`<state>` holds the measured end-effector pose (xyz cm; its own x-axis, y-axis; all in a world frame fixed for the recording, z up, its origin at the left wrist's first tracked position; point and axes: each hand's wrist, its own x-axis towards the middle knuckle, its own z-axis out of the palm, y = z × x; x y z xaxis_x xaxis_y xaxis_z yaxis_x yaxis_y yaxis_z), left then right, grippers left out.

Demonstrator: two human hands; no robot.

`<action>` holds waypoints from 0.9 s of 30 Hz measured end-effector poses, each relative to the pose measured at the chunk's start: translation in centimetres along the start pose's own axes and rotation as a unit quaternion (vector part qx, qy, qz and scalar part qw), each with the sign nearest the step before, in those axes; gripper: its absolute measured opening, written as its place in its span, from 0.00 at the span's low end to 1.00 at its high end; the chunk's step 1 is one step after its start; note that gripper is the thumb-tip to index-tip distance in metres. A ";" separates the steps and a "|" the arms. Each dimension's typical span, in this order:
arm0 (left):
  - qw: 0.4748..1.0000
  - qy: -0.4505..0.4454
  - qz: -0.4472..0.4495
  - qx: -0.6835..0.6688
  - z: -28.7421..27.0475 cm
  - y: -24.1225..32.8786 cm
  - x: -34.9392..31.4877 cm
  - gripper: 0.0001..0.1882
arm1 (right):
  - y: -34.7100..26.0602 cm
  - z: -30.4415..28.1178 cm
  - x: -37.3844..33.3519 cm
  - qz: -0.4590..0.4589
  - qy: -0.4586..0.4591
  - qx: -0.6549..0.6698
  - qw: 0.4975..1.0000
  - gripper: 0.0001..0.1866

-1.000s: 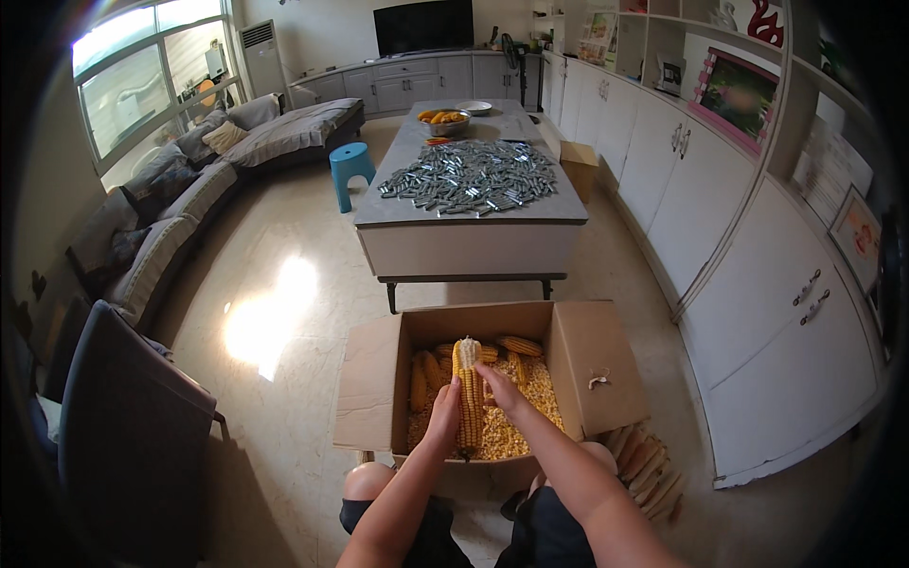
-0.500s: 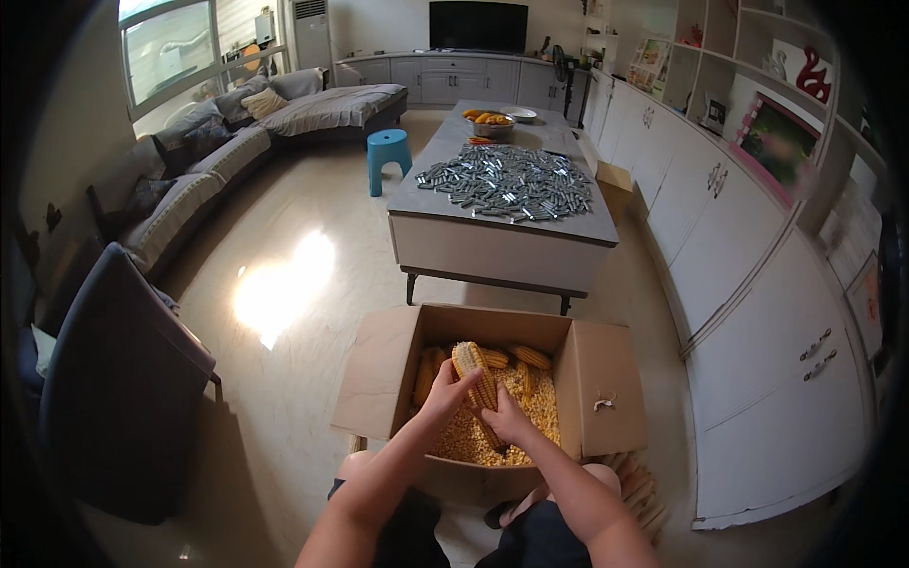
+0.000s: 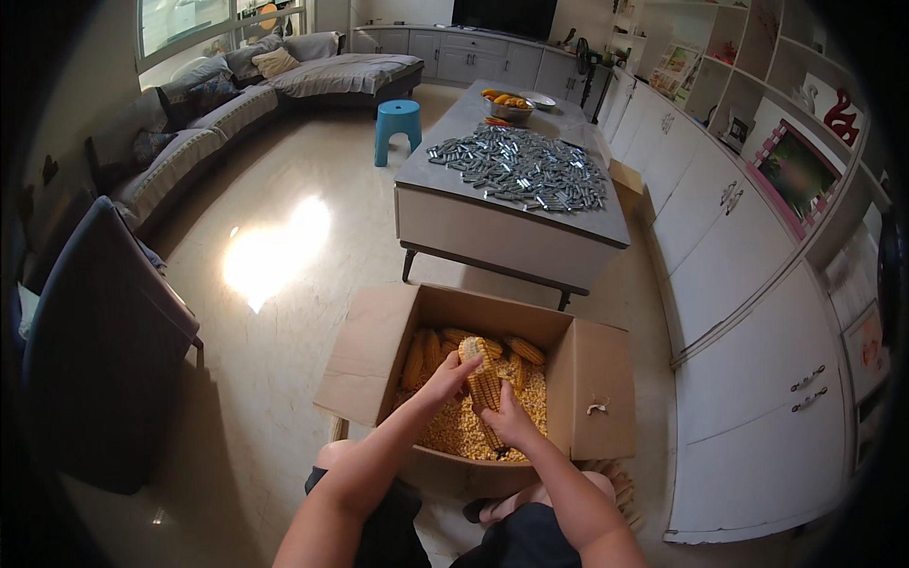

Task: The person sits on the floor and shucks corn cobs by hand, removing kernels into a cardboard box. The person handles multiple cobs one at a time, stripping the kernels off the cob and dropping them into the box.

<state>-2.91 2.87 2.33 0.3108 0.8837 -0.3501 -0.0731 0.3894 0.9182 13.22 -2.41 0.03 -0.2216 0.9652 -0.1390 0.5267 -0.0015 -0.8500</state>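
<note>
A partly shelled corn cob (image 3: 484,382) is held between both hands above the cardboard box (image 3: 367,354). My left hand (image 3: 453,377) grips its upper end, with the thumb on the pale tip where kernels are gone. Lower down on the right side, my right hand (image 3: 509,418) closes around the cob's body. Under the hands, loose yellow kernels (image 3: 445,431) cover the inside of the box. Several whole corn cobs (image 3: 524,350) lie along the box's back and left walls.
Beyond the box stands a grey-topped table (image 3: 417,180) spread with many small metal cylinders (image 3: 521,166); a metal bowl of corn (image 3: 507,109) sits farther back. A blue stool (image 3: 397,131) is left of it, a dark chair (image 3: 114,350) nearer left. White cabinets (image 3: 748,379) line the right.
The view has tilted and shifted slightly, so the room sits differently in the picture. Both hands keep hold of the same cob, with only a small shift of the fingers.
</note>
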 end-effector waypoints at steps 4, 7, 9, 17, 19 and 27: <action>0.993 0.060 0.095 0.029 0.7 -1.7 0.9 0.25 | 0.1 0.4 0.0 0.035 -0.029 -0.043 0.998 0.34; 0.997 0.018 0.039 0.063 0.5 -1.3 1.1 0.23 | 0.8 0.0 0.0 0.025 -0.030 -0.030 0.999 0.35; 0.997 -0.006 0.001 0.073 0.3 -1.1 0.9 0.23 | 0.9 -0.2 -0.2 0.023 -0.034 -0.016 0.999 0.36; 0.999 -0.020 -0.035 0.004 0.6 -0.1 0.3 0.24 | 1.2 -0.7 -0.2 0.013 -0.026 0.040 0.999 0.35; 0.998 -0.016 0.019 0.058 0.8 -0.8 0.5 0.25 | 1.0 -0.6 -0.1 0.013 -0.033 0.044 0.998 0.34; 0.998 -0.052 0.022 0.015 0.7 -0.6 0.4 0.23 | 1.2 -0.8 -0.3 0.023 -0.038 0.046 0.998 0.33</action>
<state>-2.07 2.74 1.76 0.4051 0.8672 -0.2895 -0.0613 0.3417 0.9378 14.54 -2.46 -0.56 -0.2623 0.9412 -0.2130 0.4607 -0.0718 -0.8847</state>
